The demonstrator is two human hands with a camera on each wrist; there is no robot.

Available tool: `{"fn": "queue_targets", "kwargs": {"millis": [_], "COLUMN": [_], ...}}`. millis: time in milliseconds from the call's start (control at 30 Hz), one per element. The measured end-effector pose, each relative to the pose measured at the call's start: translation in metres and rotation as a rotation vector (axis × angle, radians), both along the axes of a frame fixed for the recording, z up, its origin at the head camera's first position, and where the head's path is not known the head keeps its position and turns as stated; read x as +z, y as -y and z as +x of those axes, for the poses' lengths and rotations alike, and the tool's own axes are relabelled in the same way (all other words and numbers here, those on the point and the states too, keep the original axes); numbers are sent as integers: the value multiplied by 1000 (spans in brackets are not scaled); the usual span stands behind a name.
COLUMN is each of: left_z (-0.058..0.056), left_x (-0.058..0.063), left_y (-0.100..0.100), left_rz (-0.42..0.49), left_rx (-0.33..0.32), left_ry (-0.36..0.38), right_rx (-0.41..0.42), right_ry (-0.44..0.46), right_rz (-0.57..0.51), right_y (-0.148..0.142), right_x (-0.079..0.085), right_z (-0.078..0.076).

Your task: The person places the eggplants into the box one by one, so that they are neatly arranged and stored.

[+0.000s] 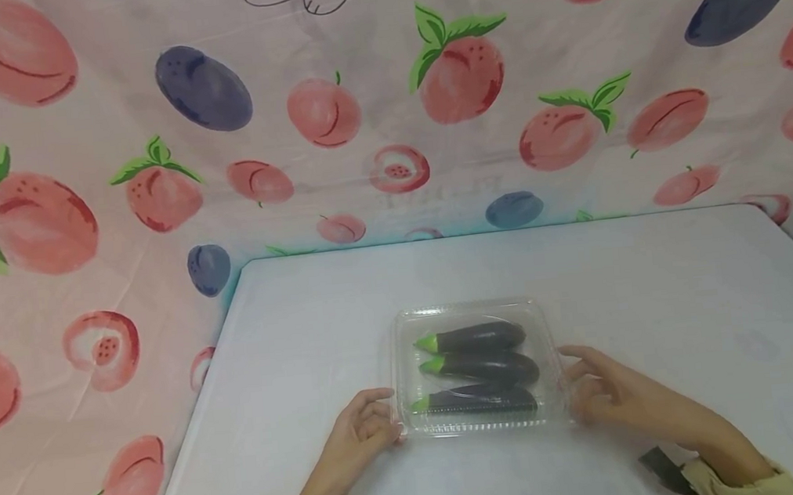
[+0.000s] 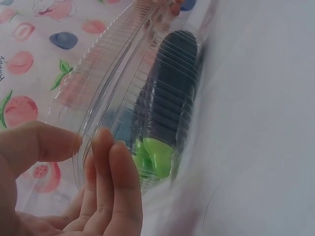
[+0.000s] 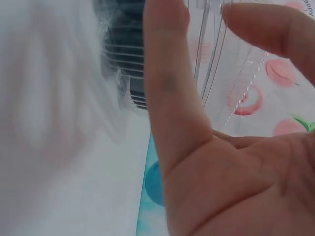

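Note:
A clear plastic clamshell container (image 1: 540,317) lies on the white table in front of me, its lid down. Inside are three dark purple eggplants (image 1: 482,337), side by side, green stem ends pointing left. My left hand (image 1: 359,431) pinches the container's left rim near its front corner. In the left wrist view, thumb and fingertips meet on the two layers of the rim (image 2: 86,142), close by the green stem ends (image 2: 158,155). On the opposite side, my right hand (image 1: 615,397) holds the right rim, a finger and the thumb on either side of the rim (image 3: 212,64).
The white table (image 1: 302,303) ends at the back against a hanging cloth (image 1: 378,37) printed with peaches and dark blue fruit. The same cloth covers the left side. A black strap-like piece (image 1: 667,471) shows by the right sleeve.

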State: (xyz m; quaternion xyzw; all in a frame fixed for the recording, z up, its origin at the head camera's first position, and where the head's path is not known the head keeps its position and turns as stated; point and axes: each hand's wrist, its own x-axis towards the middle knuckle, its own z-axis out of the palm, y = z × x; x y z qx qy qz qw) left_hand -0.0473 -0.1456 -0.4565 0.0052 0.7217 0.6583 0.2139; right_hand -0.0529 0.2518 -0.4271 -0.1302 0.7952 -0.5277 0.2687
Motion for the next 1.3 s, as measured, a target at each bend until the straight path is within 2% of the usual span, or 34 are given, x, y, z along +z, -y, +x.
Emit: {"fn": "queue_targets", "kwargs": {"millis": [467,933,1300], "left_z": [2,1,0], "left_x": [1,1,1], "left_y": [-2,-2,-2], "left_rz": [5,51,33], "left_rx": [1,-19,-8], "left_ry": [5,2,4], "right_rx": [-62,-61,-70], "right_ry": [75,21,15], "right_rz": [3,-31,-41], "right_y": [3,2,3], "right_x": [-1,-2,-1], "right_z": [1,2,2]}}
